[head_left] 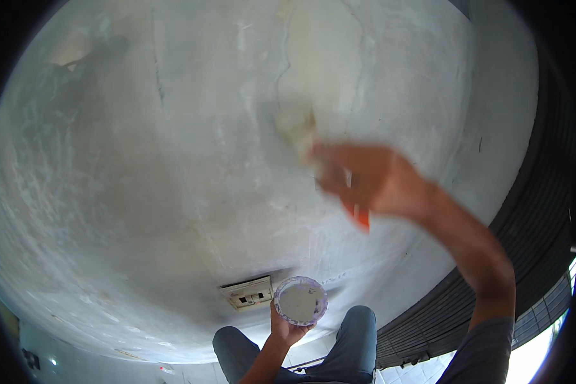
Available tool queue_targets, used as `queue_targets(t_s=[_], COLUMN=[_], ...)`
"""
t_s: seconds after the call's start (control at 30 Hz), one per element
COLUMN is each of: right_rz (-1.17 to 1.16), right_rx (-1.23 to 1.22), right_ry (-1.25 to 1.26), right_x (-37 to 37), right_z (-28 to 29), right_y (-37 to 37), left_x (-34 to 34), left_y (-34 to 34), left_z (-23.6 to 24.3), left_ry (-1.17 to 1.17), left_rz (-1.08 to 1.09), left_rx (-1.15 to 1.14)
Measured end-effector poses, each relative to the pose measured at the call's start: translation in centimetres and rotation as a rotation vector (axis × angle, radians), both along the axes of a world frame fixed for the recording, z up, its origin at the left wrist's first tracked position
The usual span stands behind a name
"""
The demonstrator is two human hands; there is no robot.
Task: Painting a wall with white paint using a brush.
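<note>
My right hand [374, 176] is raised in front of the grey wall [205, 160], its fingers closed round a paintbrush [294, 125]. Motion blurs the brush; its pale, wide head meets the wall or is very close to it, and the orange handle end [363, 219] sticks out below the hand. Upward from the brush head runs a wet-looking, cream patch [323, 57] with an uneven outline. Low down, my left hand [287, 328] grips a round tub [301, 302] from beneath and the side. Whitish paint shows inside, and its rim is smeared white and purple.
A switch plate [248, 294] juts from the wall just left of the tub. Along the right side runs a dark ribbed shutter [429, 320]. My knees in jeans [355, 339] are at the bottom, with light floor tiles [419, 371] to their right.
</note>
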State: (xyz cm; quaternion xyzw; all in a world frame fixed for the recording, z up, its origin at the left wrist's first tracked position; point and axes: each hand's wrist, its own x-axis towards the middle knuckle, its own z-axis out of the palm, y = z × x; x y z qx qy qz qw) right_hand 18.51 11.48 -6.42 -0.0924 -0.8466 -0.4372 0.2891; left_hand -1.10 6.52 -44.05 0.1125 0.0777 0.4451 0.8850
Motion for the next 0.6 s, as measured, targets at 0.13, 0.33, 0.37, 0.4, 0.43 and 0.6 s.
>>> queue_targets(t_s=[0.13, 0.33, 0.37, 0.4, 0.43, 0.6], right_rz=[-0.002, 0.185, 0.202, 0.168, 0.065, -0.038], right_rx=[-0.337, -0.713, -0.621, -0.401, -0.119, 0.228], right_ry=[-0.242, -0.060, -0.024, 0.037, 0.102, 0.383], right_x=[0.9, -2.4, -2.7, -2.6, -1.9, -3.5], right_z=[-3.7, 5.7, 8.7, 11.6, 14.4, 19.8], right_y=[-1.7, 2.7, 2.8, 2.5, 2.5, 0.0], left_x=[0.9, 0.6, 0.6, 0.9, 1.3, 1.1], left_y=[-0.2, -0.5, -0.5, -0.3, -0.2, -0.1], left_z=[1.0, 0.5, 0.4, 0.3, 0.5, 0.3], left_ry=[0.013, 0.016, -0.010, -0.036, -0.040, 0.034], left_rz=[0.034, 0.030, 0.017, -0.007, -0.018, 0.005], left_rx=[-0.027, -0.042, -0.047, -0.048, -0.043, -0.036])
